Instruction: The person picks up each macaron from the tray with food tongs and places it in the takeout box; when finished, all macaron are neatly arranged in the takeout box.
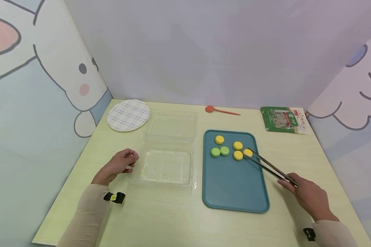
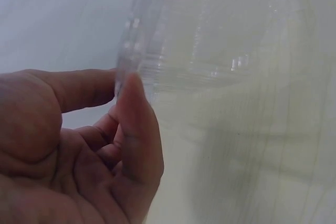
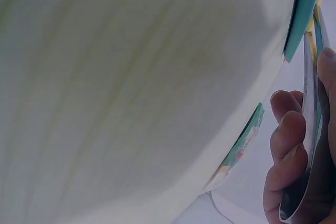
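My left hand (image 1: 120,163) pinches the left rim of a clear plastic clamshell box (image 1: 167,166) between thumb and fingers; the left wrist view shows the thumb (image 2: 137,124) against the rim. The box lies with its lid (image 1: 172,125) folded back. In my right hand (image 1: 310,193) are metal tongs (image 1: 273,169), whose tips straddle the rightmost yellow macaron (image 1: 247,153) on a teal tray (image 1: 232,188). Several yellow macarons, such as the one at the upper left (image 1: 219,139), and two green macarons (image 1: 224,151) sit in the tray's upper half.
A white plate with blue grid lines (image 1: 128,115) lies at the back left. Along the back edge are a red-orange spoon (image 1: 221,110) and a green-and-white packet (image 1: 284,120). Walls rise behind the table and on both sides.
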The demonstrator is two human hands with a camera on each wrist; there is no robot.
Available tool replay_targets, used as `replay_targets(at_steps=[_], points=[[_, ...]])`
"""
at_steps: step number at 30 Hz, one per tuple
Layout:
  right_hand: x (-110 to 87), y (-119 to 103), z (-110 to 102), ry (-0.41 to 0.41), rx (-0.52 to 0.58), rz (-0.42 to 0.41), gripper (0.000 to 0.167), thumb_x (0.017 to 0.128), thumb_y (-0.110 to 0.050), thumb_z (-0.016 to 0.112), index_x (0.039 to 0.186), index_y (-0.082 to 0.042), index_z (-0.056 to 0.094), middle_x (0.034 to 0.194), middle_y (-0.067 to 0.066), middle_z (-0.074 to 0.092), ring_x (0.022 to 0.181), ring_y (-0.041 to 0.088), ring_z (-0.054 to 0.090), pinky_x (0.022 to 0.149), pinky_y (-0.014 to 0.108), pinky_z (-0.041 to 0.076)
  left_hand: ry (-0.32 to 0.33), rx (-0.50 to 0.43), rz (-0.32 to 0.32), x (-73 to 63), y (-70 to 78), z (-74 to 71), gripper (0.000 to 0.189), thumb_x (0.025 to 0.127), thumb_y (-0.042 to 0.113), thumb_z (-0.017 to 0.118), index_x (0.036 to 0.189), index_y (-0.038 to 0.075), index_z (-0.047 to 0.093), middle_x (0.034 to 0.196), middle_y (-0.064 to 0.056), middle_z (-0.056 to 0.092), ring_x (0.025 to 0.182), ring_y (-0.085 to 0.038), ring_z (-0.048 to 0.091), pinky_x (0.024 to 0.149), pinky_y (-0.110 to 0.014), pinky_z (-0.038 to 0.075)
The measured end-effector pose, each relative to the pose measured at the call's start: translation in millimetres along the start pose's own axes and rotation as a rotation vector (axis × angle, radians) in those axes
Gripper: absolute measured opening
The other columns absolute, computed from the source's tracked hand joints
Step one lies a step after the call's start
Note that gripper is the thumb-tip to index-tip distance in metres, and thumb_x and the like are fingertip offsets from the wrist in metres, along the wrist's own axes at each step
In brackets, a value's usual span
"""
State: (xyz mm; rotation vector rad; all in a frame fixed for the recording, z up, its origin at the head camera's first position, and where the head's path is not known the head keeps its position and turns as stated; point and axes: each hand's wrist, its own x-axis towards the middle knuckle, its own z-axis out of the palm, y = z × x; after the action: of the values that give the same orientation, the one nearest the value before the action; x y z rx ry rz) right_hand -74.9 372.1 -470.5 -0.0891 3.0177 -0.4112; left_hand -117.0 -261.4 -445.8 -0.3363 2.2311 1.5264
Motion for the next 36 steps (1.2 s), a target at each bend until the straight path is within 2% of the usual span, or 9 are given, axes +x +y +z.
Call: replay_targets(at_steps=[16, 23, 27, 32, 36], points=[[-2.9, -0.6, 0.7, 0.025, -0.016, -0.001, 0.047, 0.095, -0.055, 0.063, 0.114, -0.012, 0.063, 0.068, 0.0, 0.061, 0.052, 0.016, 0.05, 0.043, 0.037, 0.034, 0.0, -0.002, -0.009, 0.3, 0.1, 0.1, 0.023, 0.106, 0.02, 0.053, 0.117, 0.0, 0.052, 0.093, -0.008, 0.054, 0.084, -0.018, 0.054, 0.07, -0.03, 0.053], [-1.7, -0.8, -1.2, 0.025, -0.01, 0.024, 0.052, 0.097, -0.056, 0.06, 0.116, -0.007, 0.06, 0.068, 0.002, 0.062, 0.053, 0.018, 0.052, 0.044, 0.037, 0.034, 0.0, 0.0, -0.01, 0.9, 0.0, 0.4, 0.024, 0.106, 0.02, 0.054, 0.117, 0.0, 0.052, 0.093, -0.008, 0.053, 0.085, -0.019, 0.053, 0.071, -0.031, 0.053], [-1.2, -2.4, -2.0, 0.053, -0.006, 0.017, 0.051, 0.097, -0.054, 0.062, 0.116, -0.007, 0.059, 0.068, 0.002, 0.061, 0.053, 0.019, 0.052, 0.043, 0.037, 0.034, 0.0, -0.001, -0.007, 1.1, -0.7, 0.5, 0.024, 0.106, 0.02, 0.054, 0.117, 0.0, 0.052, 0.093, -0.008, 0.053, 0.084, -0.019, 0.053, 0.07, -0.031, 0.053], [-2.2, -4.6, 0.1, 0.118, 0.021, -0.031, 0.046, 0.096, -0.045, 0.067, 0.117, -0.007, 0.053, 0.057, -0.001, 0.049, 0.047, 0.017, 0.045, 0.043, 0.037, 0.031, -0.001, -0.003, -0.007, 0.9, -1.0, 0.7, 0.023, 0.106, 0.02, 0.053, 0.117, 0.0, 0.052, 0.092, -0.008, 0.053, 0.083, -0.019, 0.053, 0.07, -0.031, 0.053], [0.0, -7.1, -0.1, 0.138, 0.03, -0.045, 0.044, 0.096, -0.044, 0.067, 0.115, -0.008, 0.05, 0.056, -0.002, 0.045, 0.046, 0.016, 0.041, 0.043, 0.036, 0.029, -0.001, -0.002, -0.005, 0.8, -0.4, 0.6, 0.023, 0.106, 0.02, 0.053, 0.117, 0.0, 0.052, 0.091, -0.008, 0.052, 0.083, -0.019, 0.053, 0.071, -0.031, 0.053]])
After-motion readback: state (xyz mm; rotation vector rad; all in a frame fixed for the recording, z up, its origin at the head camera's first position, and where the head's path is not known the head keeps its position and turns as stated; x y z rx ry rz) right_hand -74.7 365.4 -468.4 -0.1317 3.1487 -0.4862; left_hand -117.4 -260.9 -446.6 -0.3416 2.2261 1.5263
